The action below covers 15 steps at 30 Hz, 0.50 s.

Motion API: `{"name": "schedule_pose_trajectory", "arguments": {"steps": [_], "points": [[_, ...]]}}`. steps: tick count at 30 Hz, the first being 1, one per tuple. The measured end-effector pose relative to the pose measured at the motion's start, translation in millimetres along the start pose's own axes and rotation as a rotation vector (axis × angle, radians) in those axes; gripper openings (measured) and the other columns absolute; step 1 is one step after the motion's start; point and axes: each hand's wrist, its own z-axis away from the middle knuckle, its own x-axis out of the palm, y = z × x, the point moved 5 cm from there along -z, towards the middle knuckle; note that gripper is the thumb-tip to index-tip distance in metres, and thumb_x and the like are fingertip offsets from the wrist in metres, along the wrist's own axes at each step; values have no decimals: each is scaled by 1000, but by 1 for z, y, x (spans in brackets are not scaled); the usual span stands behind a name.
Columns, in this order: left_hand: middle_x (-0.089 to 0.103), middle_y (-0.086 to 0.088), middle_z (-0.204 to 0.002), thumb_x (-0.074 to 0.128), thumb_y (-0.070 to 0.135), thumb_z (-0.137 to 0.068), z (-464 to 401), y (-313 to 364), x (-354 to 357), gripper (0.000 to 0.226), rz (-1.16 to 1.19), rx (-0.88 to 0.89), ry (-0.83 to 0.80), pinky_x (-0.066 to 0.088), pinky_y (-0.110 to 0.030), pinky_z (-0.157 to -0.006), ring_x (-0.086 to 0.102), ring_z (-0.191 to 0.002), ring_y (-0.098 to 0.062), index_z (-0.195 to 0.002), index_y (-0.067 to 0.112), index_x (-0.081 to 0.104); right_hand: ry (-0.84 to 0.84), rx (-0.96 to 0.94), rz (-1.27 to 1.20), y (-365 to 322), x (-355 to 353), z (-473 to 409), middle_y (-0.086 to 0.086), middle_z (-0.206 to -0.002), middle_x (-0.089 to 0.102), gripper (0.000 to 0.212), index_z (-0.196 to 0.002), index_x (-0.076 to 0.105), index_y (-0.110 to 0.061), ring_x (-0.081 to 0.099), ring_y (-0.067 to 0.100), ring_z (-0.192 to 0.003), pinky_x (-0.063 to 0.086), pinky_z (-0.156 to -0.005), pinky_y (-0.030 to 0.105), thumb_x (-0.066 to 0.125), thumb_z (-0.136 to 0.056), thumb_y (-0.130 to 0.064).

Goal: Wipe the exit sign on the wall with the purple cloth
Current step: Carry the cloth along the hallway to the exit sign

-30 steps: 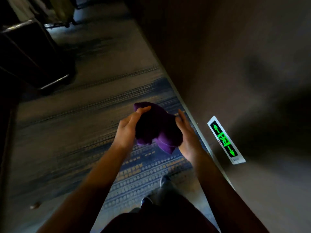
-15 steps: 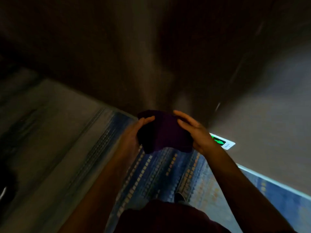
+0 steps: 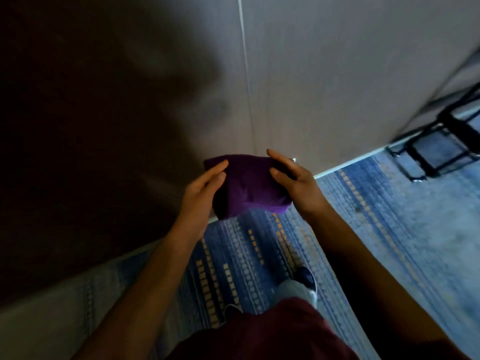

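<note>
I hold a folded purple cloth [image 3: 249,187] between both hands, low in front of the wall [image 3: 337,87]. My left hand [image 3: 200,196] grips its left side, with fingers on top. My right hand [image 3: 296,181] holds its right side. The exit sign is almost wholly hidden behind the cloth and my right hand; only a small pale corner [image 3: 293,160] peeks out near my right fingers, just above the skirting.
Blue patterned carpet [image 3: 389,229] runs along the wall. A black metal frame [image 3: 439,149] stands at the right by the wall. The left of the wall lies in deep shadow. My shoes [image 3: 305,279] are below my hands.
The view has swung to face the wall. The green sign, visible to the right of my hands before, is now covered by the cloth and right hand. Both hands still hold the cloth.
</note>
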Motion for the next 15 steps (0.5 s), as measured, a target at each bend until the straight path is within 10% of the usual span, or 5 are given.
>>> {"name": "schedule_pose_trajectory", "arguments": {"steps": [15], "points": [[74, 18, -119, 65, 13, -97, -45, -11, 116, 37, -384, 125, -459, 51, -34, -108, 66, -114, -4, -130, 26, 71, 457, 22, -128, 17, -93, 52, 3, -137, 62, 45, -140, 56, -22, 56, 12, -123, 39, -119, 42, 56, -101, 0]]}}
